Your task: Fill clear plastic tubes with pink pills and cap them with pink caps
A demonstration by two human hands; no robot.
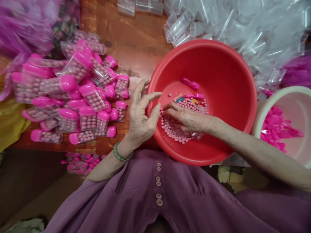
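A red basin (218,68) stands in front of me with a heap of small pink beads (177,134) on its floor. My right hand (188,118) is down in the beads, its fingers curled and pressed together; whatever they hold is hidden. A bit of clear plastic (198,135) shows beneath that wrist. Over the basin's left rim, my left hand (143,113) is open, thumb and fingers apart, with nothing visible in it. Several pink caps (190,83) and a blue piece (180,99) lie by the beads.
Left on the wooden table (116,29) is a pile of bead-filled clear bottles with pink lids (92,97). Empty clear bottles (218,22) are heaped at the back right. A white tub (291,92) of pink caps (277,126) stands right of the basin. Purple plastic (26,26) lies far left.
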